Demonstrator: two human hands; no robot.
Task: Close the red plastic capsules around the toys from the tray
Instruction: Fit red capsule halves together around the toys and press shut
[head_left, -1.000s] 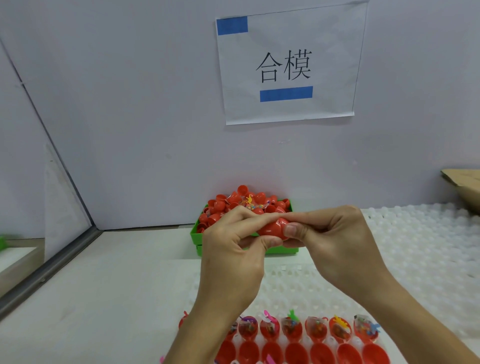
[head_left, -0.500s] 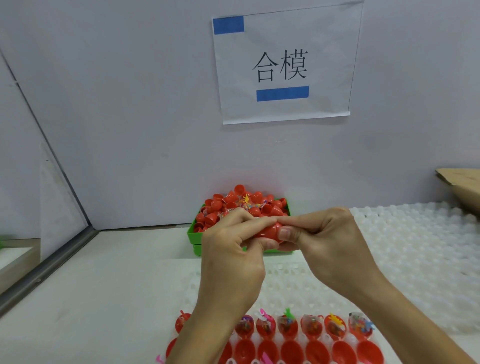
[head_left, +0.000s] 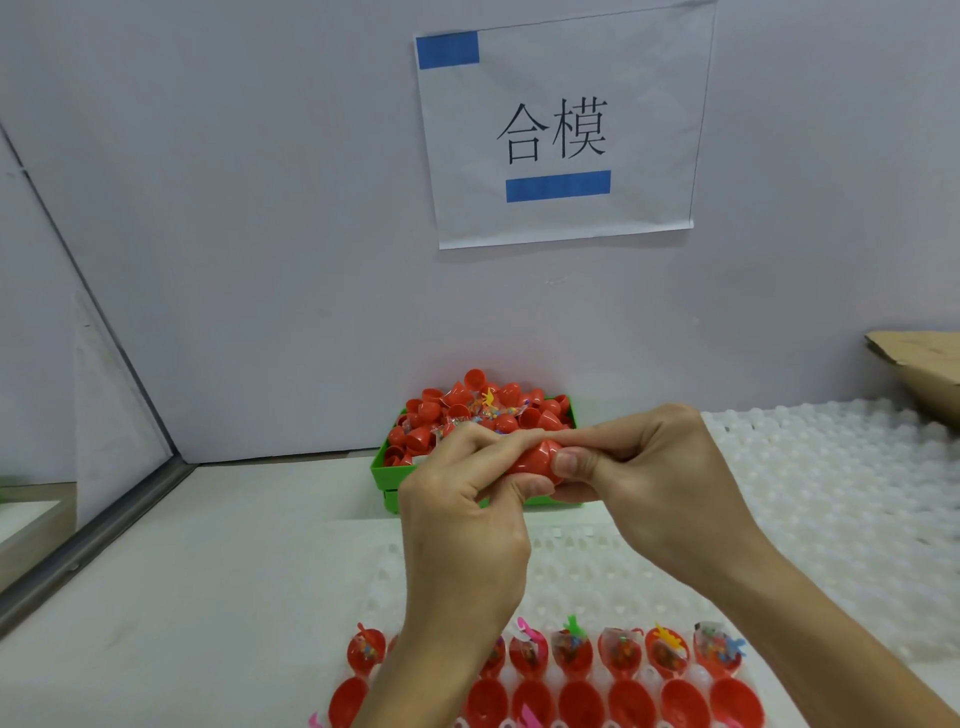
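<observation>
Both hands meet in mid-air in front of me around one red capsule (head_left: 537, 460). My left hand (head_left: 467, 519) pinches its left side with thumb below and fingers over the top. My right hand (head_left: 649, 483) pinches its right side, thumb toward me. Most of the capsule is hidden by the fingers. Below, at the near edge, a white dimpled tray (head_left: 582, 577) holds a row of open red capsule halves with small bagged toys (head_left: 621, 657), and a row of empty red halves (head_left: 582, 704) in front.
A green bin (head_left: 387, 470) heaped with red capsules stands behind my hands against the wall. More white dimpled trays (head_left: 831, 483) lie at the right, and a cardboard box (head_left: 919, 369) at far right. A paper sign (head_left: 558, 130) hangs on the wall.
The two hands keep squeezing the same capsule, and my view has tilted down slightly, showing more of the tray rows at the bottom.
</observation>
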